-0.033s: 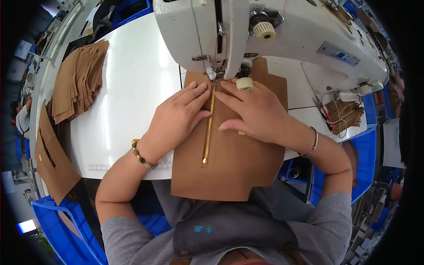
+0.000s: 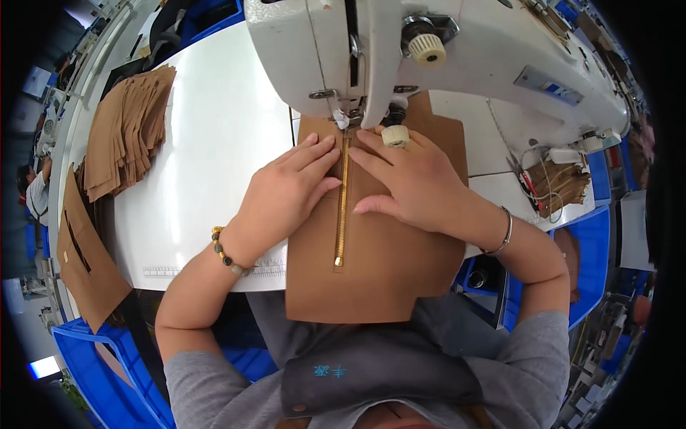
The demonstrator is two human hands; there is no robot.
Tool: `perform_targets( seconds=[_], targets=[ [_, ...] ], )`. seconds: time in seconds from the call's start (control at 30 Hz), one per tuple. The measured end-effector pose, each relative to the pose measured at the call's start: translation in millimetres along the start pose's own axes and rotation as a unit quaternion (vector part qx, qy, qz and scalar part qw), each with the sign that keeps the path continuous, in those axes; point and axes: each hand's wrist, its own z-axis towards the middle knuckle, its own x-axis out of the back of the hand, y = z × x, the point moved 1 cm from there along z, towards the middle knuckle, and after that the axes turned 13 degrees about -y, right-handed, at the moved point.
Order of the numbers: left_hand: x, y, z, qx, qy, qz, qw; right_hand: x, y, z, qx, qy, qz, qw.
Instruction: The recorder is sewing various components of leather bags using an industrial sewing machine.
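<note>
A brown leather-like panel point(image 2: 371, 279) lies under the head of a white sewing machine point(image 2: 479, 53). Down its middle runs a gold-toothed zipper point(image 2: 343, 207) set in a narrow slot, with its top end close to the needle area. My left hand point(image 2: 282, 186) lies flat on the panel to the left of the zipper, fingers stretched toward the needle. On the other side, my right hand point(image 2: 425, 182) presses flat with fingers spread and thumb reaching toward the zipper. Neither hand grips anything. The machine head hides the panel's far part.
Stacked brown pieces point(image 2: 132, 129) stand on the white table point(image 2: 214, 100) at the left, near a slotted brown panel point(image 2: 86, 257) hanging over the edge. Red-handled snips point(image 2: 525, 182) and small brown pieces point(image 2: 561, 189) lie at right. Blue bins point(image 2: 107, 365) flank me.
The panel's near end has swung slightly to the right, and the zipper now stands a little straighter. Both hands keep nearly the same place.
</note>
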Motion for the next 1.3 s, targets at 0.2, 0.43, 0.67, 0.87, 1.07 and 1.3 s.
perform_targets(
  seconds=[0.2,0.43,0.67,0.87,1.07,1.3],
  targets=[
    [-2,14,-3,-0.006,-0.009,0.075,0.997,-18,12,-6,-0.005,-0.011,-0.009,1.0],
    [4,10,2,-0.007,-0.014,0.063,0.998,-10,5,-3,-0.041,-0.023,-0.06,0.997],
    [7,9,2,-0.006,-0.034,0.029,0.999,-12,7,-1,-0.069,-0.025,-0.088,0.993],
    [1,10,0,0.016,-0.02,-0.026,0.999,-11,8,-8,-0.046,-0.036,-0.01,0.998],
    [0,14,-1,0.008,-0.019,0.004,1.0,-10,11,-7,-0.04,-0.055,-0.005,0.998],
    [1,13,2,0.002,-0.037,0.026,0.999,-9,9,-8,-0.04,-0.05,-0.01,0.998]
  ],
)
